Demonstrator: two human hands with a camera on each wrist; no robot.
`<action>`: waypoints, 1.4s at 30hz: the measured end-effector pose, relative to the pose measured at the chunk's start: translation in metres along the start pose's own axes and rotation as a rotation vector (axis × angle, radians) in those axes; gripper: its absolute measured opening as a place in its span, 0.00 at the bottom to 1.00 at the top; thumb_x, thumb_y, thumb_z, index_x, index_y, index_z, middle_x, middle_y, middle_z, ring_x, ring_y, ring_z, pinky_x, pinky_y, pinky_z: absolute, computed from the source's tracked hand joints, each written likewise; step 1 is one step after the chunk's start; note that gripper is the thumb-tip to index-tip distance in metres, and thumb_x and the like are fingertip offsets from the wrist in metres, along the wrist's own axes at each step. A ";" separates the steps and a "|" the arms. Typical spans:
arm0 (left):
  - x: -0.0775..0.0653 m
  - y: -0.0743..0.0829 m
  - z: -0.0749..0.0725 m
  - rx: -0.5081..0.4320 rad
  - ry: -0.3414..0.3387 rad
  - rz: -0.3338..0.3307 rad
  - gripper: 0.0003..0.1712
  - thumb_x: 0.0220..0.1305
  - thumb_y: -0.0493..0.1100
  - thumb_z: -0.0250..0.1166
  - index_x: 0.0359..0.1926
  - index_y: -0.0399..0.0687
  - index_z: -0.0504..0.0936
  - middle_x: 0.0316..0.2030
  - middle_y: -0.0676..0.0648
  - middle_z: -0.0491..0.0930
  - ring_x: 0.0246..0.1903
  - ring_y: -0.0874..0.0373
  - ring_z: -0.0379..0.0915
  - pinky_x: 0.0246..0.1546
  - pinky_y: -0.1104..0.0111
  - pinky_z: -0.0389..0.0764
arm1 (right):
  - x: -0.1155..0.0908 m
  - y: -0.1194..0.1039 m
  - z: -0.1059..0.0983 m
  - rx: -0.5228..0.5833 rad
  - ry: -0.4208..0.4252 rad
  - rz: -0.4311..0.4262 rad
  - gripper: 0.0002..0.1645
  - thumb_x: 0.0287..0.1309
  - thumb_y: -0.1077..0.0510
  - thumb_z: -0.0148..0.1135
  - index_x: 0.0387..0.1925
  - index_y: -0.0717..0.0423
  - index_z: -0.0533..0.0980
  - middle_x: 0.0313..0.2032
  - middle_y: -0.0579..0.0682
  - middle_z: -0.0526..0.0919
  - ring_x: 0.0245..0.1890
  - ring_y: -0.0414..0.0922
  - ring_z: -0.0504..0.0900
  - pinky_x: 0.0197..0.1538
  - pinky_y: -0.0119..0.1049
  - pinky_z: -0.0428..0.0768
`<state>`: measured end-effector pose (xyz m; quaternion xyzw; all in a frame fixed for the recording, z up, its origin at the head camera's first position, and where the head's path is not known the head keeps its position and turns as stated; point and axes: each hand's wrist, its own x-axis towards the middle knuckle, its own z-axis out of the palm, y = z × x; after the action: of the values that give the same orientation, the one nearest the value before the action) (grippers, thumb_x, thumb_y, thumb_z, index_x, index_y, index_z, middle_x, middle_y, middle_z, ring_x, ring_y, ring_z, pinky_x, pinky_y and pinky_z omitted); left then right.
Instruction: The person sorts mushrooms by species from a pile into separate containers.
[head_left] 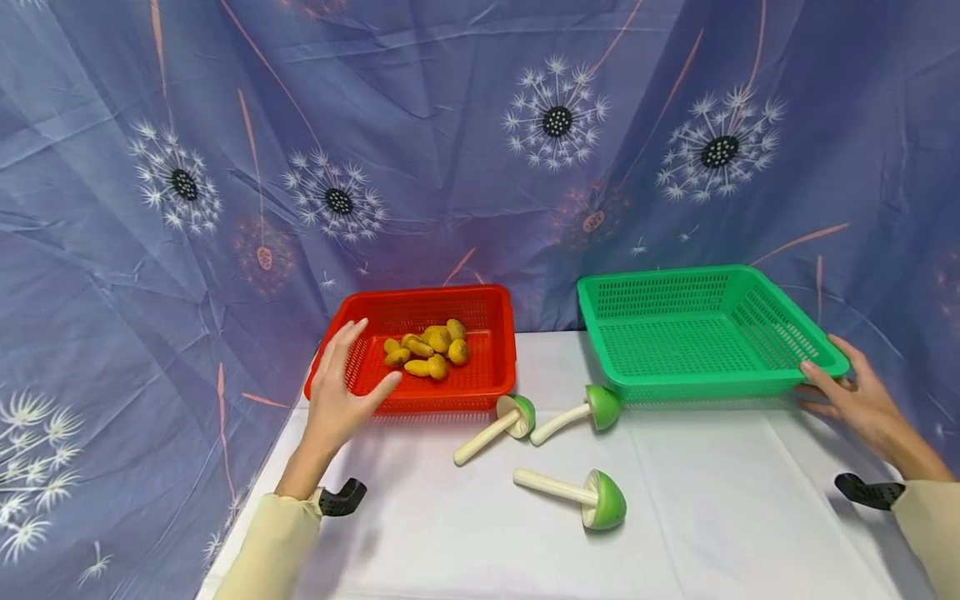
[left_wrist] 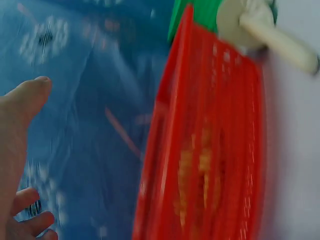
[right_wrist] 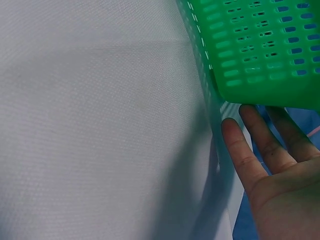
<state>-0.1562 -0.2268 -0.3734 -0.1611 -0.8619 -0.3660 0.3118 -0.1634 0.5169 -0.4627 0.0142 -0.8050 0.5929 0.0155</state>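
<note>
- Green basket [head_left: 660, 337] sits at center right of the head view, before a patterned cloth [head_left: 450, 125]; whether its base rests fully on the white table [head_left: 697, 517] cannot be told.
- Right hand [head_left: 862, 404] holds the basket's near right corner, thumb over the rim, fingers outside and below.
- Left hand [head_left: 337, 404], thumb and fingers spread, holds nothing at center left, beside a red basket [head_left: 442, 402] of yellow pieces [head_left: 438, 337]; the two hands are well apart.
- Three green-capped mushrooms [head_left: 609, 504] lie at lower center, one just beside the green basket's near left corner.
- One-corner holds likely invite twisting: firm thumb pressure, with fingers supporting from below, should help the basket stay level.
- Small, slow shifts seem wisest, clear of the nearest cap.
</note>
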 end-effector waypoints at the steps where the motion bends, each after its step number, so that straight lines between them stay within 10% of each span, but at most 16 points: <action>1: 0.002 0.007 0.006 -0.015 -0.013 0.031 0.52 0.51 0.48 0.82 0.76 0.60 0.67 0.74 0.47 0.65 0.72 0.44 0.63 0.66 0.37 0.66 | 0.000 -0.001 -0.001 0.034 -0.011 -0.001 0.52 0.79 0.59 0.51 0.80 0.26 0.28 0.46 0.27 0.74 0.41 0.31 0.85 0.40 0.36 0.87; 12: 0.007 0.077 0.091 -0.194 -0.273 0.220 0.52 0.54 0.51 0.81 0.76 0.59 0.65 0.74 0.49 0.64 0.74 0.52 0.59 0.70 0.47 0.67 | 0.002 0.002 -0.001 0.034 -0.009 0.018 0.51 0.79 0.57 0.51 0.80 0.25 0.29 0.49 0.29 0.71 0.43 0.32 0.86 0.40 0.36 0.87; 24: -0.026 0.109 0.161 0.098 -0.483 0.340 0.44 0.63 0.60 0.73 0.75 0.54 0.67 0.70 0.43 0.69 0.68 0.50 0.68 0.63 0.58 0.77 | 0.002 0.001 0.001 0.106 0.001 0.019 0.52 0.78 0.57 0.52 0.80 0.26 0.28 0.49 0.31 0.71 0.42 0.34 0.87 0.40 0.36 0.87; 42: -0.005 0.132 0.245 -0.050 -0.784 -0.016 0.52 0.58 0.62 0.76 0.76 0.50 0.64 0.71 0.49 0.70 0.68 0.55 0.67 0.67 0.64 0.71 | 0.000 0.003 0.000 0.057 0.043 0.034 0.52 0.78 0.55 0.54 0.80 0.26 0.30 0.51 0.33 0.69 0.43 0.33 0.86 0.41 0.37 0.87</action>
<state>-0.1881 0.0420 -0.4381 -0.2896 -0.9077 -0.2999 -0.0482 -0.1636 0.5177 -0.4657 -0.0116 -0.7874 0.6160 0.0224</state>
